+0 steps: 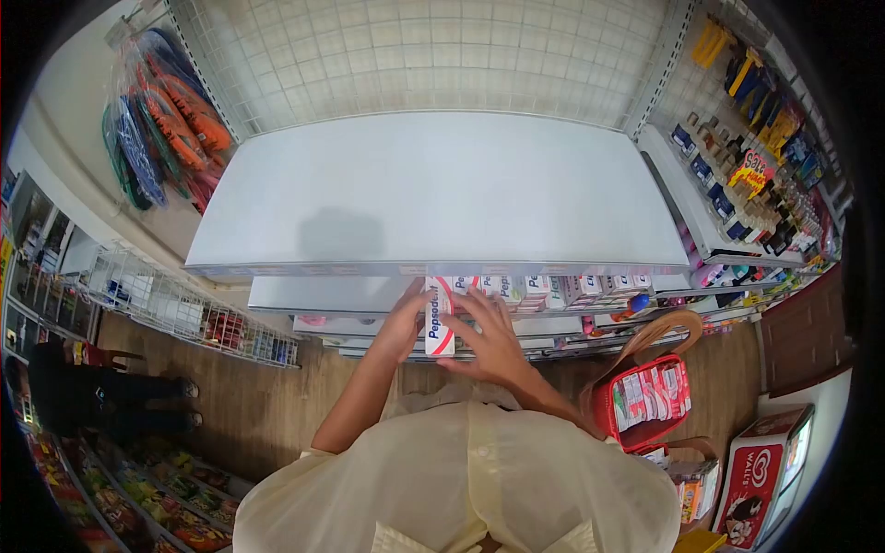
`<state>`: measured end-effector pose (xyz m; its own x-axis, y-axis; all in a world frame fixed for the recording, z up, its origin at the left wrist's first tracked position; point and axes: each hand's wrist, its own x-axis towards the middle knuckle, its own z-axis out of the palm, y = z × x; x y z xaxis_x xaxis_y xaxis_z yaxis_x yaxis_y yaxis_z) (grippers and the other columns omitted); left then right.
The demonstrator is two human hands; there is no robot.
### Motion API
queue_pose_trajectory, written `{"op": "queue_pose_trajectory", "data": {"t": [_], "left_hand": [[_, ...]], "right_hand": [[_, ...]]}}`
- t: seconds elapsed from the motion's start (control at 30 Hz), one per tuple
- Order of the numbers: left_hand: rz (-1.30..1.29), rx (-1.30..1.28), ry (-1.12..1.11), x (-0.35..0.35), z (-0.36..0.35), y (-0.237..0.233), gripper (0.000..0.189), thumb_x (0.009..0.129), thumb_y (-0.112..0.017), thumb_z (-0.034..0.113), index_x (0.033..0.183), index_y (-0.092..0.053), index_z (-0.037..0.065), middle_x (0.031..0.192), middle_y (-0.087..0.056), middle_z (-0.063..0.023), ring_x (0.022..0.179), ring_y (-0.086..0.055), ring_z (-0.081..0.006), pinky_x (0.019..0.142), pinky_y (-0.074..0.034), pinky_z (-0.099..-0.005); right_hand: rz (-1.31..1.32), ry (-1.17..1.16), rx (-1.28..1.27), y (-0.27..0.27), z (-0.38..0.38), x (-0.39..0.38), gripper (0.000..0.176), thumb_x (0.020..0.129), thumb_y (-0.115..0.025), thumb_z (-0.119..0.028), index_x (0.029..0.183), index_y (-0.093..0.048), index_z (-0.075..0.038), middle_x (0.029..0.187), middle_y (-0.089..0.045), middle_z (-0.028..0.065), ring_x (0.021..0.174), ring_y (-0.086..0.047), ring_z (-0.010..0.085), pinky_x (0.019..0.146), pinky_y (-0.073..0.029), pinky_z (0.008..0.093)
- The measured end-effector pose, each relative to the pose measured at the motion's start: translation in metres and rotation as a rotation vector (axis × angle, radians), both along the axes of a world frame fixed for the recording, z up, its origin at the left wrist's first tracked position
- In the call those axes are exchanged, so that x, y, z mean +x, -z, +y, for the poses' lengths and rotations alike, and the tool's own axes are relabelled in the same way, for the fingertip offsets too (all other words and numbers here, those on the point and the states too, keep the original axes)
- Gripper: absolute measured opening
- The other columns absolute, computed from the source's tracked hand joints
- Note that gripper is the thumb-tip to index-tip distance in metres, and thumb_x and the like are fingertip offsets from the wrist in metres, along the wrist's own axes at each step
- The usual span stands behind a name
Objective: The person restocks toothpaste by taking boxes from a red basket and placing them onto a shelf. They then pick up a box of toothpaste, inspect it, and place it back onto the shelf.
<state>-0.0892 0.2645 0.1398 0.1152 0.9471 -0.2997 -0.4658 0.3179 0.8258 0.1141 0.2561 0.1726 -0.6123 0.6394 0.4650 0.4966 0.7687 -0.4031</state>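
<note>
A white and red Pepsodent toothpaste box (440,324) points lengthwise out of the second shelf, just under the front edge of the top shelf. My left hand (404,321) is closed along its left side and grips it. At its right side is my right hand (491,339), fingers spread, with fingertips against the box and the thumb near its front end. Behind the right fingers, a row of toothpaste boxes (537,288) runs rightward on the same shelf, partly hidden by the top shelf.
The white top shelf (442,189) overhangs the row. A red basket of boxes (656,396) rests on a brown chair (668,324) to my right. An ice-cream freezer (761,475) stands lower right. Wire baskets (184,309) line the left, where another person (101,392) is.
</note>
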Motion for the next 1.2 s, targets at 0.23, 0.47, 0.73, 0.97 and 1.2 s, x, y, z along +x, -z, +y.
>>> {"op": "queue_pose_trajectory", "data": {"t": [0.23,0.47,0.73,0.97,1.2], "left_hand": [[-0.002,0.033,0.022,0.001,-0.005,-0.005,0.078,0.091,-0.058,0.032,0.153,-0.019,0.002,0.148,-0.038,-0.0092,0.135,-0.036,-0.0214,0.108,-0.029,-0.0376],[-0.012,0.015,0.012,0.001,-0.003,0.000,0.080,0.092,-0.057,0.031,0.153,-0.016,0.003,0.149,-0.037,-0.0104,0.135,-0.035,-0.0211,0.109,-0.028,-0.0394],[0.069,0.010,0.005,0.005,-0.007,-0.012,0.066,0.094,-0.049,0.032,0.152,-0.025,0.011,0.146,-0.039,-0.0079,0.138,-0.033,-0.0219,0.109,-0.033,-0.0432],[-0.028,0.026,0.001,0.004,-0.006,-0.006,0.075,0.092,-0.057,0.030,0.152,-0.020,0.003,0.147,-0.038,-0.0100,0.133,-0.037,-0.0204,0.107,-0.030,-0.0404],[-0.023,-0.003,-0.004,0.002,-0.006,-0.002,0.082,0.092,-0.058,0.031,0.154,-0.013,0.002,0.150,-0.034,-0.0111,0.137,-0.033,-0.0207,0.110,-0.026,-0.0396]], "right_hand": [[-0.116,0.014,0.002,-0.006,0.008,0.000,0.063,0.069,-0.077,-0.052,0.124,-0.062,-0.026,0.142,-0.045,0.0095,0.138,-0.035,0.0347,0.107,-0.025,0.0649],[-0.083,0.034,0.050,-0.009,0.015,0.000,0.063,0.068,-0.078,-0.051,0.123,-0.063,-0.023,0.139,-0.047,0.0093,0.131,-0.042,0.0311,0.100,-0.033,0.0557],[-0.034,0.066,0.117,-0.002,0.021,-0.004,0.059,0.070,-0.077,-0.049,0.120,-0.064,-0.019,0.135,-0.051,0.0064,0.126,-0.046,0.0298,0.095,-0.035,0.0492],[0.030,0.091,0.087,0.002,0.022,-0.007,0.057,0.071,-0.078,-0.044,0.119,-0.065,-0.019,0.134,-0.052,0.0026,0.124,-0.047,0.0282,0.096,-0.034,0.0471],[0.066,0.107,0.113,0.008,0.026,-0.008,0.051,0.075,-0.077,-0.040,0.119,-0.065,-0.017,0.132,-0.054,0.0022,0.120,-0.050,0.0271,0.095,-0.035,0.0448]]}}
